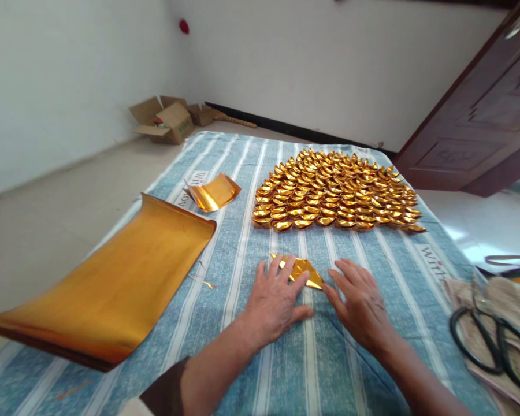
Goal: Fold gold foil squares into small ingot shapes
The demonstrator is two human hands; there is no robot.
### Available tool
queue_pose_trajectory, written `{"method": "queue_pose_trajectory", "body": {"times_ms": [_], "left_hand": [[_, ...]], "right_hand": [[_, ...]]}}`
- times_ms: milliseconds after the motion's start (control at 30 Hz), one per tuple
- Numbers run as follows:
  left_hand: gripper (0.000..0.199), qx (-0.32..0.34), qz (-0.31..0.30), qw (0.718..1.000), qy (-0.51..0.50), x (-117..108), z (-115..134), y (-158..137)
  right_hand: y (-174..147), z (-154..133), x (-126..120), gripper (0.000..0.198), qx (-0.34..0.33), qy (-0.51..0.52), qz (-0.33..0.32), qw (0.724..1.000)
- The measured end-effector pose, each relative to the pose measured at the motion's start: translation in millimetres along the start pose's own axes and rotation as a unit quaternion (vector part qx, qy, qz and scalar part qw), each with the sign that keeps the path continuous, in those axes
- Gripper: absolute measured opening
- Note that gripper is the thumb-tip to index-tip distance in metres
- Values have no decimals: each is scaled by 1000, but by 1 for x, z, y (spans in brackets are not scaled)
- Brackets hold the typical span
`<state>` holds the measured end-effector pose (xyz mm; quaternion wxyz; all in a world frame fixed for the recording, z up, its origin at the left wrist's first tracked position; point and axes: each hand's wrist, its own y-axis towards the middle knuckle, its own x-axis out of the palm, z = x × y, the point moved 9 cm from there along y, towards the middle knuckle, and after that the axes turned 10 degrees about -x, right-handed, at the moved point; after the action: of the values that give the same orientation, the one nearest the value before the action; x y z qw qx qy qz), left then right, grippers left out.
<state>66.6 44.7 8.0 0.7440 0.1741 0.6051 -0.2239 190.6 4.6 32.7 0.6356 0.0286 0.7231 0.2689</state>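
Observation:
A small piece of folded gold foil paper lies flat on the striped blue cloth in front of me. My left hand rests over its left part with the fingers spread, hiding some of it. At the paper's right corner is my right hand, its fingers stretched out and the index fingertip at the corner. Beyond both hands stand many folded gold paper ingots, packed in close rows. A small stack of curled gold paper sheets sits farther left.
Large gold sheets cover the cloth's left side. Black-handled scissors lie on a beige cloth at the right. An opened cardboard box stands on the floor behind, and a brown door is at the right.

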Motion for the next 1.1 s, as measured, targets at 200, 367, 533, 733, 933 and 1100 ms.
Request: {"method": "queue_pose_trajectory", "body": {"times_ms": [200,367,533,733,933,1100], "left_hand": [[67,13,-35,999,-20,-5,-5,3],[60,17,-34,998,-48,-10,-11,7],[42,20,-10,998,-57,-14,-14,10],[19,17,29,997,-77,-23,-20,22],[17,17,24,997,-76,-30,-24,36],[18,34,63,996,-54,-38,-24,38]], "right_hand": [[29,4,31,22,35,50,-54,997],[22,6,33,22,36,66,-45,996],[20,7,31,20,29,72,-11,997],[20,10,32,12,54,107,41,992],[25,18,27,4,125,236,82,960],[29,11,9,6,126,322,101,933]]}}
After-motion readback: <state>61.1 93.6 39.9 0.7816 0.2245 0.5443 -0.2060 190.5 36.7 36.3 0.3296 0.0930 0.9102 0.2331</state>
